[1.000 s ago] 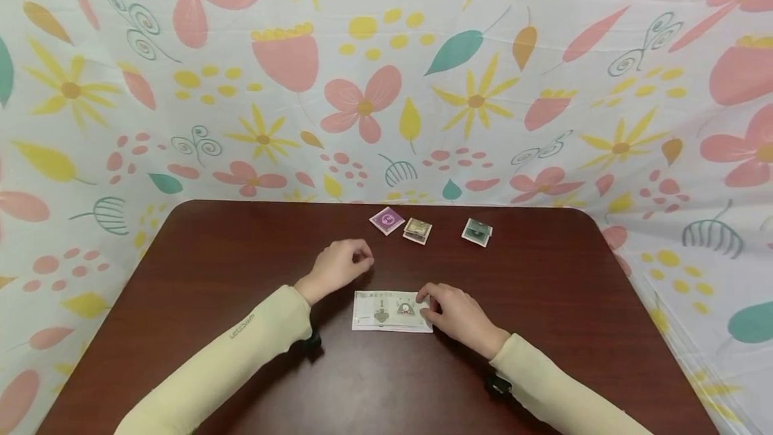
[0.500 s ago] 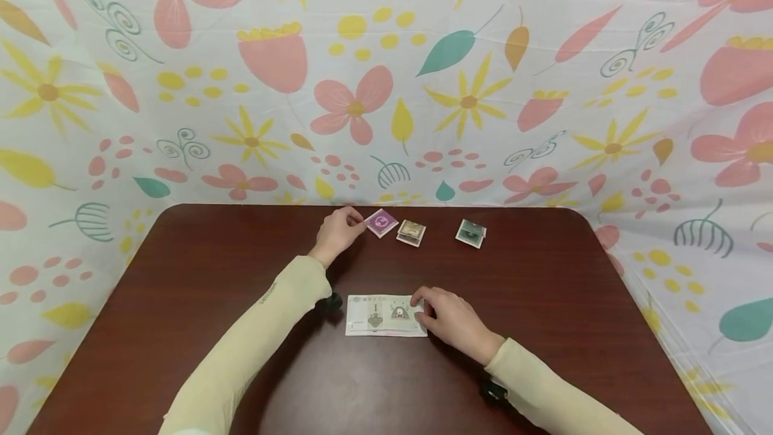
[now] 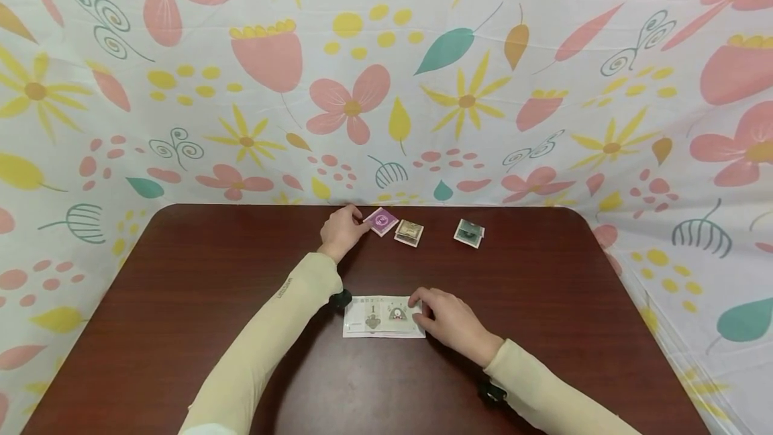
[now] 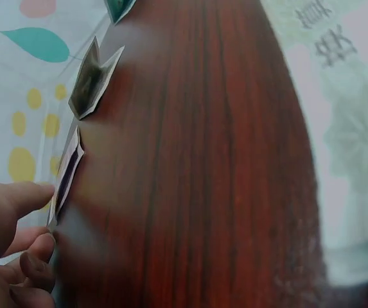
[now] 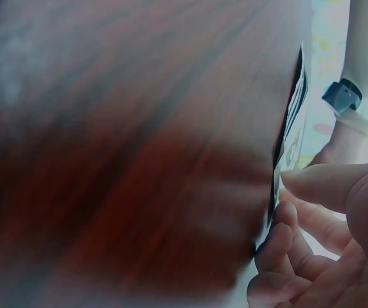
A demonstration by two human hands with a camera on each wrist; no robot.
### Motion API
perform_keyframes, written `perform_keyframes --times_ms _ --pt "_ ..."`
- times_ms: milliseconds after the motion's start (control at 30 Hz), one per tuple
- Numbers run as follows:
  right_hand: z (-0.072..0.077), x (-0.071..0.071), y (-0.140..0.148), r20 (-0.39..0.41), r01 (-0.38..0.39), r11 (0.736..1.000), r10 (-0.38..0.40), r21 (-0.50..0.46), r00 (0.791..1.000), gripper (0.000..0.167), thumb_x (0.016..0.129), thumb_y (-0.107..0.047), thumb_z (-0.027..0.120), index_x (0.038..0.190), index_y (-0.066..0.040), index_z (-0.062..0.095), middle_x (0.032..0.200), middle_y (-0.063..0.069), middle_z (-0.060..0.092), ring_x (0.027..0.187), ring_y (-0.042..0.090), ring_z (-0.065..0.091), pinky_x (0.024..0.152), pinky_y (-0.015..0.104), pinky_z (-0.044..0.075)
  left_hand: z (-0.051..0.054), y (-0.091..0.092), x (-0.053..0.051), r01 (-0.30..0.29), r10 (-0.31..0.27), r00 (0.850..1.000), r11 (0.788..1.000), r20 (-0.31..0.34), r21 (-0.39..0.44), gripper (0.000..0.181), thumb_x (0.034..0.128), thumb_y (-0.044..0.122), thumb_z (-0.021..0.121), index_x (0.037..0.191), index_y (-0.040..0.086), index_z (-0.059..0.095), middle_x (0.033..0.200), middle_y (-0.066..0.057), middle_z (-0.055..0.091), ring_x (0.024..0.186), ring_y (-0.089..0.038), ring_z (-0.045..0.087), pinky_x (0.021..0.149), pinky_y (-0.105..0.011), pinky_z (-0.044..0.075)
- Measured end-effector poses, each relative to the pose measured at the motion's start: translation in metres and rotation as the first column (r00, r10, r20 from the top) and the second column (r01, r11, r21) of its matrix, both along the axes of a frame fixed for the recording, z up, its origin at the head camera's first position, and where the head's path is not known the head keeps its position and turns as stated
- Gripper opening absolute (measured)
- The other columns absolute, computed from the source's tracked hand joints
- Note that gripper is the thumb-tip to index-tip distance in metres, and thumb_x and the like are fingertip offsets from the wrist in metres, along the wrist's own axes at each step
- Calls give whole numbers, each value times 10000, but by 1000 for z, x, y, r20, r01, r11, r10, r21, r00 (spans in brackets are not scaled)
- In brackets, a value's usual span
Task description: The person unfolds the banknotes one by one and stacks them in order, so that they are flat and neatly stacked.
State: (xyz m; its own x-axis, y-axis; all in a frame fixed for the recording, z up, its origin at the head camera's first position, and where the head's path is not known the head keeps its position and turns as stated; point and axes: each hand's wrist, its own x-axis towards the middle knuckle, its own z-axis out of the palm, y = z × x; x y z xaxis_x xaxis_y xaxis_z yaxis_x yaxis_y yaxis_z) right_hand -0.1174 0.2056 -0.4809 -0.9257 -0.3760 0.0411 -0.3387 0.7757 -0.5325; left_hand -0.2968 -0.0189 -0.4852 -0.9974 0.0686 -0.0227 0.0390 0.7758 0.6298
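Observation:
At the back of the table, my left hand (image 3: 341, 230) pinches the left corner of a purple folded note (image 3: 382, 221); in the left wrist view this folded note (image 4: 69, 173) stands slightly open, its near corner between thumb and fingers (image 4: 39, 253). A stack of flat pale green banknotes (image 3: 374, 317) lies nearer the front. My right hand (image 3: 455, 322) grips the right end of that stack. From the right wrist, the thumb (image 5: 318, 183) lies on the face of the notes (image 5: 291, 138), with the other fingers curled at their edge.
Right of the purple note lie a brown folded note (image 3: 409, 232) and, farther off, a green folded note (image 3: 469, 233). A flower-patterned cloth (image 3: 362, 166) hangs right behind the brown table's (image 3: 519, 274) back edge.
My left hand has moved back from beside the banknotes to the purple folded note and taken its corner. My right hand stays at the stack. The head view has shifted a little.

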Motion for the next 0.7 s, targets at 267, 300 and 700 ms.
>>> perform_keyframes --times_ms 267,300,700 --pt "1 1 -2 -2 -4 1000 4 1 1000 178 917 -73 769 1060 -150 697 742 -115 497 629 23 437 554 238 387 1 5 -1 6 -6 1000 999 11 -49 365 930 349 802 1145 80 681 1004 -79 726 899 -280 692 810 -482 551" --pt "1 1 -2 -3 -5 1000 5 2 1000 178 917 -72 770 1060 -150 697 743 -115 497 629 23 437 554 238 388 1 6 -1 7 -6 1000 998 12 -55 359 929 342 804 1139 80 679 1002 -78 725 898 -278 693 808 -482 552" --pt "3 1 -1 -18 0 1000 0 12 1000 177 910 -72 774 1050 -144 696 738 -114 498 625 27 436 552 240 386 4 13 -2 -21 24 999 997 43 -73 284 948 305 785 1068 77 666 1024 -89 708 921 -315 693 829 -490 559"
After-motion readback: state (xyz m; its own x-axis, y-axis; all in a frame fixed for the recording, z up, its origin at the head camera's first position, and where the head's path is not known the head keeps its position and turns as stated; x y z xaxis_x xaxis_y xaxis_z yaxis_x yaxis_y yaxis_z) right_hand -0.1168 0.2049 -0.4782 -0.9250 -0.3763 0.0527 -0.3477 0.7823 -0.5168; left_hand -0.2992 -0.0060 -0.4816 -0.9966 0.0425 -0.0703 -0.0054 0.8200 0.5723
